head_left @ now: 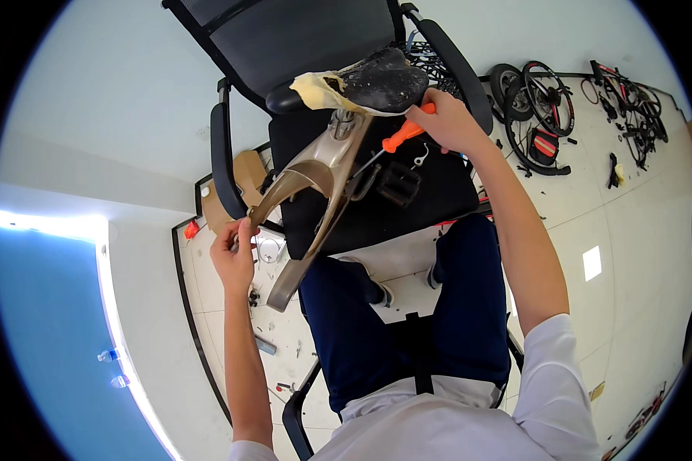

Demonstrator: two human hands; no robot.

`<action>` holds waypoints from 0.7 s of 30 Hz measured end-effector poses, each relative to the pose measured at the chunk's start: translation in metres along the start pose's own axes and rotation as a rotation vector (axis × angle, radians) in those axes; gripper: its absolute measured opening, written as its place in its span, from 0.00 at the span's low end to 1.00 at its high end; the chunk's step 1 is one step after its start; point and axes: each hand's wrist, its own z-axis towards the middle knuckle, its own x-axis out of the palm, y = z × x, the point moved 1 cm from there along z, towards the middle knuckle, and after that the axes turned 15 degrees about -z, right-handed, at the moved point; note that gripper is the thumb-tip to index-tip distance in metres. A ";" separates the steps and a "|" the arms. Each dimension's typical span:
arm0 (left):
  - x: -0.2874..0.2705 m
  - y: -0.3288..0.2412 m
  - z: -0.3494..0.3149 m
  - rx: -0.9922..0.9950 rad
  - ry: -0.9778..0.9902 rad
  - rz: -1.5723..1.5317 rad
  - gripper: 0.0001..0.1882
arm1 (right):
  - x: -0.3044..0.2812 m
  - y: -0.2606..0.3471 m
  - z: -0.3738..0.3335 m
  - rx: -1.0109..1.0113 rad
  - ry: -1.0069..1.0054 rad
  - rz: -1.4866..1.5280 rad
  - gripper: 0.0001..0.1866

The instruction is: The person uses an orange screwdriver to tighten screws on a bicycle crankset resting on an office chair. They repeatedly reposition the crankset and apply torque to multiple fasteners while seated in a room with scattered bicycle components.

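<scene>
The work looks partway along: the saddle (384, 83) has its cover torn open to yellow foam but is not off the tan bike frame (332, 149), tilted over the chair seat (447, 190). The left hand (235, 253) pinches one frame arm's end; the right hand (455, 124) grasps an orange screwdriver (404, 137), tip hidden. The right armrest (458, 73) crowds that hand, while open room lies above the lap.

Two hands (450, 121) (234, 255), one screwdriver (404, 134)
</scene>
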 end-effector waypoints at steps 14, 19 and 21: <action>0.004 -0.001 -0.002 0.004 -0.012 0.000 0.13 | 0.009 -0.008 0.012 -0.205 0.177 0.528 0.16; 0.006 -0.002 -0.003 0.012 -0.021 -0.001 0.12 | -0.001 0.004 -0.002 -0.131 0.174 0.312 0.16; 0.006 -0.005 -0.002 0.013 -0.023 0.003 0.12 | 0.000 0.004 -0.003 -0.080 0.122 0.249 0.15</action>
